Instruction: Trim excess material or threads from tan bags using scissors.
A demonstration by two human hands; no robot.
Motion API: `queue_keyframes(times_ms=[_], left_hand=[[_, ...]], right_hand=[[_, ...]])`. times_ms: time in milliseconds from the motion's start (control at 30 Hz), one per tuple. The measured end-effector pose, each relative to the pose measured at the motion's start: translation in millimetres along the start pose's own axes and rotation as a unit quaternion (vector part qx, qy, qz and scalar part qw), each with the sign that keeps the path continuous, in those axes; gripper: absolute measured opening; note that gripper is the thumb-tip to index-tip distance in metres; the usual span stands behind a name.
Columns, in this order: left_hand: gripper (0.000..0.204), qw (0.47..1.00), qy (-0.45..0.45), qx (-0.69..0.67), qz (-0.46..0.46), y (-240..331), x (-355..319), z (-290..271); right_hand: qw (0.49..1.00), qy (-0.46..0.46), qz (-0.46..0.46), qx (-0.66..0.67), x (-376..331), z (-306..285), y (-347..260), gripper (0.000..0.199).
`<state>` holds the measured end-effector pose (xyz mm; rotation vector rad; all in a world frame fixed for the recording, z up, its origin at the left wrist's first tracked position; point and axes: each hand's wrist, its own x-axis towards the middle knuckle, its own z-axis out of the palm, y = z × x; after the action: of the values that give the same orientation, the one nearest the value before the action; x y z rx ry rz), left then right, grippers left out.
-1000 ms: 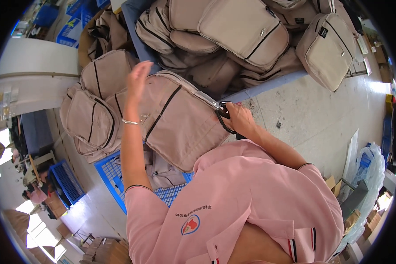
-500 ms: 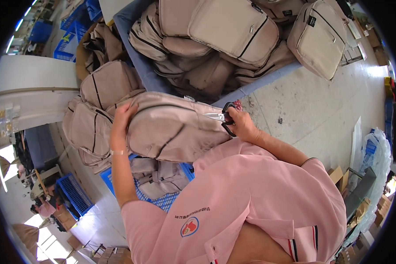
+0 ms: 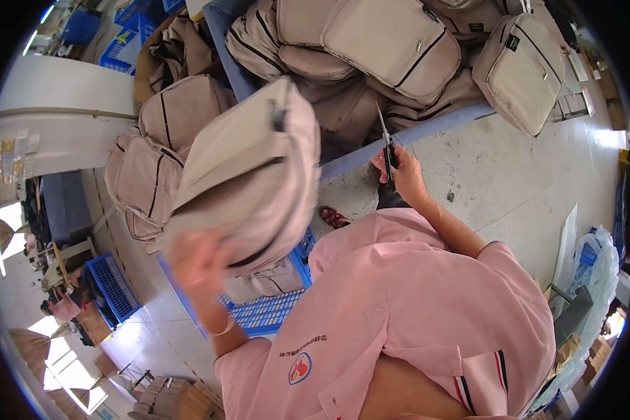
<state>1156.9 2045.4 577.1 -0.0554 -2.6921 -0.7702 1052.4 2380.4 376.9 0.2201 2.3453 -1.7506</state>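
Observation:
My left hand (image 3: 201, 262), smeared by motion, is closed on the lower left part of a beige backpack (image 3: 241, 150). The backpack is tilted up, its dark zip lines and one edge blurred, above a blue plastic crate (image 3: 269, 316). More beige bags lie in that crate, partly hidden by the backpack. In my right hand (image 3: 409, 178) is a pair of scissors (image 3: 388, 143) with dark handles, blades pointing up and away, apart from the backpack.
A large blue-grey bin (image 3: 416, 133) heaped with beige backpacks stands ahead. To the left, more backpacks (image 3: 147, 178) are piled beside a white surface (image 3: 63, 94). A cardboard container (image 3: 147, 66) holds dark-beige pieces. Clear plastic wrapping (image 3: 595, 273) is at the right.
The backpack, lying flat before me earlier, has been swung up and to the left by my left hand. The scissors have come away from it, and their blades have turned upward.

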Motion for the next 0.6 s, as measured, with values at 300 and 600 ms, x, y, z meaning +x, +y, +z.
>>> queue_keyframes(times_ms=[300,600], left_hand=[[0.015,0.928,-0.233,-0.272,-0.099,8,-109,216],[0.016,0.932,-0.257,-0.244,-0.081,1,-109,221]], right_hand=[[0.973,-0.018,-0.089,-0.212,-34,2,37,0.037],[0.976,-0.026,-0.010,-0.216,-67,10,58,0.054]])
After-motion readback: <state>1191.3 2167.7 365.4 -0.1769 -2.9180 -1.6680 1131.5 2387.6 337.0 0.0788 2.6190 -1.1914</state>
